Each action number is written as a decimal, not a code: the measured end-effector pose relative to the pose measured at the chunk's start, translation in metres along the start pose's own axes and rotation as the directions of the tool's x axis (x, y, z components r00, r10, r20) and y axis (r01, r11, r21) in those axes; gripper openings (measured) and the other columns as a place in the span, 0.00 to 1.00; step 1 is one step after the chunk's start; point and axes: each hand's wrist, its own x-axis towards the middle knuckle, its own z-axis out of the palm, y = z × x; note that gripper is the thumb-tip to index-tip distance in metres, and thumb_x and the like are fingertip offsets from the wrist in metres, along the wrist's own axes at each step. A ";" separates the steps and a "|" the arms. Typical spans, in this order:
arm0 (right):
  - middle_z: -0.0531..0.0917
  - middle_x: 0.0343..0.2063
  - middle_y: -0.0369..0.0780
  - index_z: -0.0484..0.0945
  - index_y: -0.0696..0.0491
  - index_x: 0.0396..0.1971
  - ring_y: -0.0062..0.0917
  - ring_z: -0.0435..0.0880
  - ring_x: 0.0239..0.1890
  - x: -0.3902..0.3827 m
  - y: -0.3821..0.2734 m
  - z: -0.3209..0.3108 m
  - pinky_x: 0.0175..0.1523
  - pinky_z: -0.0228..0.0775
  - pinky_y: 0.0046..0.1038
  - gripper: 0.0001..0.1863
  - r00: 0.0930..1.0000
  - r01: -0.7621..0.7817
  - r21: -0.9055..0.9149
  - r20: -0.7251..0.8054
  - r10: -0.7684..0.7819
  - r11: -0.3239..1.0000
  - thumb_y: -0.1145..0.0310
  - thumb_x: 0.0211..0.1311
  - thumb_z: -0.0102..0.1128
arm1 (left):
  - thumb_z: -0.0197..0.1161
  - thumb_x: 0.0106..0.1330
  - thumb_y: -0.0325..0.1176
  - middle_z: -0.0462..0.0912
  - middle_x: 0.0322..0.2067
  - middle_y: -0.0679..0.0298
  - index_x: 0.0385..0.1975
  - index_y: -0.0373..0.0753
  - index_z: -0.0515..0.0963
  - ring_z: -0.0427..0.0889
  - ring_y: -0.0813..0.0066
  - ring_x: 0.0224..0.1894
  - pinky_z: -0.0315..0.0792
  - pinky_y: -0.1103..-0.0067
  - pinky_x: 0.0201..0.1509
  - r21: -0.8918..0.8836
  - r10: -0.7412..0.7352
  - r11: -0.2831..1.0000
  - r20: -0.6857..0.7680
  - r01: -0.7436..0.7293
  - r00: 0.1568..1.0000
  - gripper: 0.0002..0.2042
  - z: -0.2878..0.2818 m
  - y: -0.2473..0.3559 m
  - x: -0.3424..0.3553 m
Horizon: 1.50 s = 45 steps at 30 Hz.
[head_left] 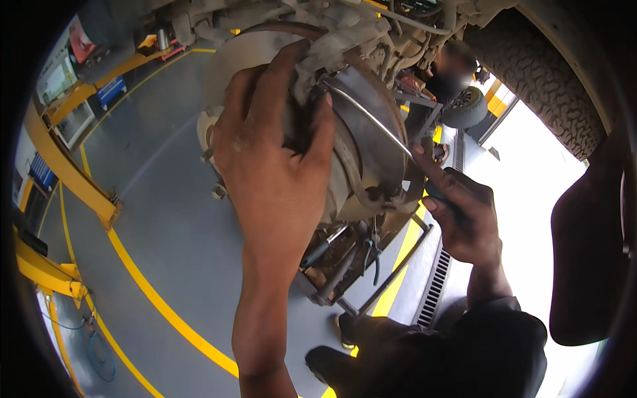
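Note:
My left hand (275,149) is wrapped over a dirty brake caliper (302,119) at the wheel hub, its thumb near the tip of a tool. The palm hides most of the caliper. A large round brake disc (242,63) stands behind my fingers. In my right hand (464,215) is a screwdriver (371,118), its long bright shaft slanting up and left to the grey metal beside my left thumb. My fingers cover most of its dark handle, and the index finger lies along the shaft. The curved dust shield (381,126) is behind the shaft.
Below the hub, a tool cart (398,265) holds pliers (373,252) and other hand tools. Vehicle underbody parts hang overhead, with a big tyre (531,86) at upper right. Another person (452,73) is beyond, near a loose wheel (466,107). Yellow lift arms (73,166) stand left.

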 end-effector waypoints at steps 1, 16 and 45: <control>0.84 0.37 0.47 0.74 0.47 0.70 0.34 0.81 0.32 0.000 0.001 0.000 0.45 0.76 0.36 0.33 1.000 0.000 -0.012 -0.003 0.000 1.000 0.82 0.64 0.61 | 0.71 0.62 0.25 0.83 0.44 0.60 0.58 0.42 0.82 0.84 0.66 0.43 0.77 0.70 0.47 -0.001 0.004 1.000 -0.010 -0.004 1.000 0.22 0.001 -0.001 0.001; 0.79 0.28 0.42 0.72 0.42 0.72 0.35 0.79 0.22 -0.002 -0.001 0.012 0.29 0.75 0.36 0.38 0.999 -0.027 -0.207 -0.033 0.021 0.978 0.80 0.61 0.66 | 0.73 0.59 0.23 0.83 0.44 0.60 0.58 0.42 0.83 0.85 0.62 0.45 0.78 0.68 0.48 -0.013 -0.068 0.998 0.010 0.068 0.998 0.24 0.004 0.007 0.001; 0.84 0.29 0.40 0.77 0.49 0.67 0.26 0.81 0.25 0.004 0.010 0.003 0.26 0.70 0.26 0.28 0.999 0.018 -0.086 0.043 -0.014 0.996 0.72 0.67 0.65 | 0.73 0.57 0.24 0.85 0.49 0.55 0.59 0.36 0.79 0.85 0.56 0.49 0.72 0.67 0.57 0.128 -0.122 0.985 0.036 0.116 0.992 0.26 0.003 0.016 0.001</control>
